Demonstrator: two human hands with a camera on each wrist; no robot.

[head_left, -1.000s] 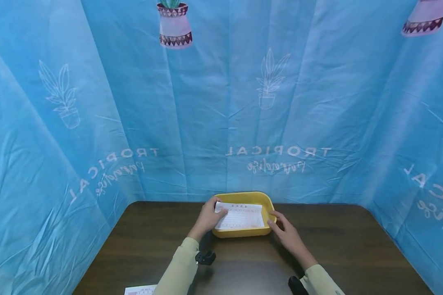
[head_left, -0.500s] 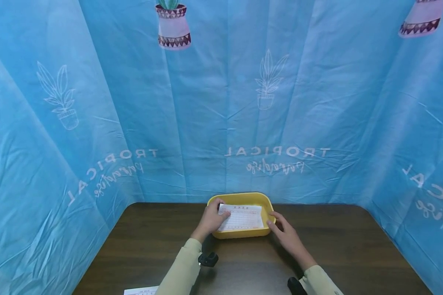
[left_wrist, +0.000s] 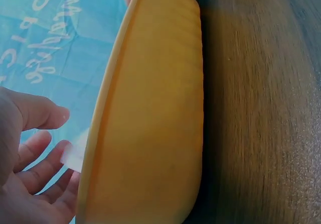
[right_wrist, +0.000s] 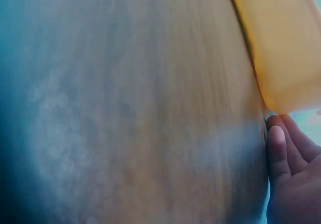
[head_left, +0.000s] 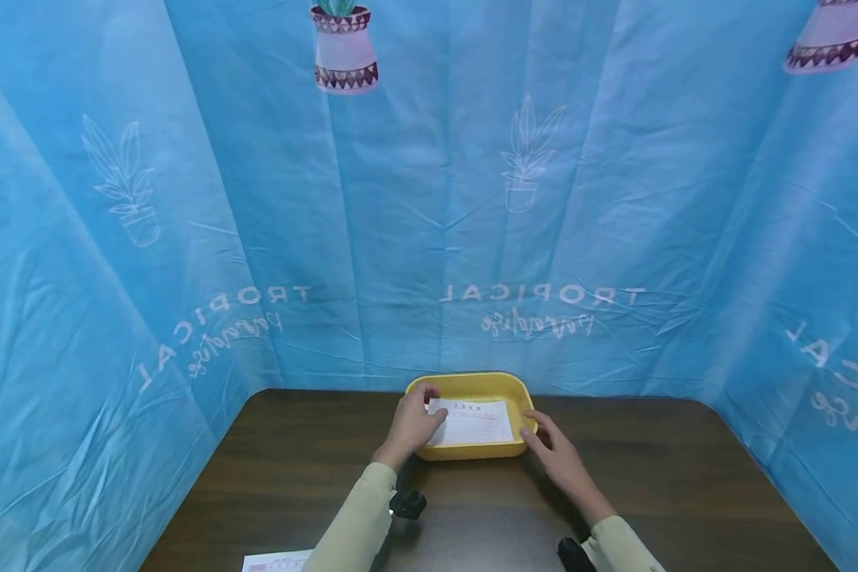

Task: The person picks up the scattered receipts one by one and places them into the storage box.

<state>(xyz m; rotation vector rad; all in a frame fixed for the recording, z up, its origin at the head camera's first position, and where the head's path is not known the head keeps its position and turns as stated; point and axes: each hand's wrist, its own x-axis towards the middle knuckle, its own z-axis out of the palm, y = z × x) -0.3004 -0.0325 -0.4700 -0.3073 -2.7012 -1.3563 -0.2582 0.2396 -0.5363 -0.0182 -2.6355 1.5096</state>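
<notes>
A yellow tray (head_left: pixel 472 452) stands at the back of the table, with a white printed form (head_left: pixel 472 421) lying in it. My left hand (head_left: pixel 411 419) is over the tray's left rim. In the left wrist view, its thumb (left_wrist: pixel 52 114) is spread away from the loosely bent fingers (left_wrist: pixel 42 171), and a corner of the form shows right at a fingertip. My right hand (head_left: pixel 559 454) holds the tray's near right corner, thumb at the front and fingers along the right side. In the right wrist view, its fingers (right_wrist: pixel 278 143) meet the corner from outside.
Another printed sheet (head_left: pixel 275 562) lies at the near left of the dark wooden table (head_left: pixel 651 461), partly cut off by the frame. A blue printed curtain (head_left: pixel 400 238) hangs directly behind the table and along both sides.
The form has come down lower into the tray, and my left hand has shifted slightly right, its thumb parting from the fingers. My right hand stays at the tray's corner.
</notes>
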